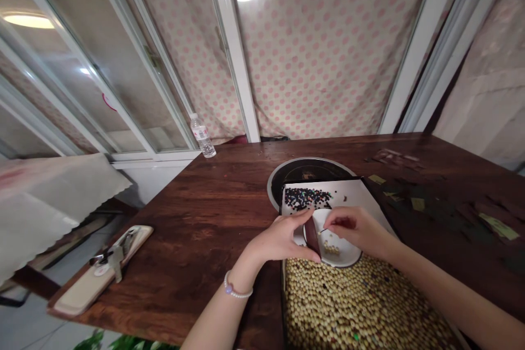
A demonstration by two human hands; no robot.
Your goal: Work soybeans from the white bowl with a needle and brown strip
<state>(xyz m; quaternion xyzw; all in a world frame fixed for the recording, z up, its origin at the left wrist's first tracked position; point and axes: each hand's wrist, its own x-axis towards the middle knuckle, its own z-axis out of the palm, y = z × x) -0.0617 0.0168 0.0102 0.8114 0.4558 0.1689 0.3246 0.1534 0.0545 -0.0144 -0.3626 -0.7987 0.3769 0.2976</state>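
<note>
My left hand (283,238), a pearly bracelet at its wrist, grips a brown strip (312,238) between thumb and fingers. The strip stands at the left edge of a white dish (348,254). Inside the dish lie small pale beads (331,249). Over the dish, my right hand (348,227) is closed in a pinch on a thin dark needle-like piece (323,230); its exact kind is hard to make out. Below the dish spreads a tray of yellowish round beads (340,303), with black beads (305,197) on the tray's white far part.
A round dark plate (275,175) lies partly under the tray. Brown and yellow scraps (418,204) are scattered at right. A plastic bottle (203,136) stands at the table's far left edge. A pale board (102,273) with a metal-and-plastic tool (117,257) lies at left.
</note>
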